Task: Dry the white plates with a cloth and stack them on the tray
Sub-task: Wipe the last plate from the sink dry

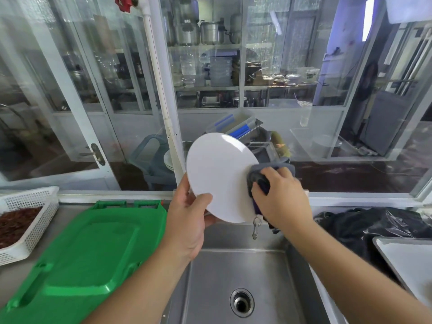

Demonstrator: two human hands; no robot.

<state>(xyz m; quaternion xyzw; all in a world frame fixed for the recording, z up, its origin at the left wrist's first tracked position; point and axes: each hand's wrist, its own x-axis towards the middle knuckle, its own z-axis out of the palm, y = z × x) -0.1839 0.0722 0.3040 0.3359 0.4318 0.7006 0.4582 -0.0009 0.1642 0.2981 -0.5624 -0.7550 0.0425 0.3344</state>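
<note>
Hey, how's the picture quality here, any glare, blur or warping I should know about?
Head view: wide-angle warping bends the window frames outward; glass reflections haze the shelves behind; the white plate is bright with soft glare at its top edge; the right hand and its cloth look slightly motion-blurred; the left hand and the sink read clearly.

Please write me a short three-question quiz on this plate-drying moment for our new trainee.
1. True or false: the white plate rests flat in the sink.
2. Which hand holds the grey cloth against the plate?
A. left hand
B. right hand
C. neither
3. Fill in: the green lid lies to the ______ of the sink.

Key:
1. False; it is held tilted above the sink.
2. B
3. left
</note>
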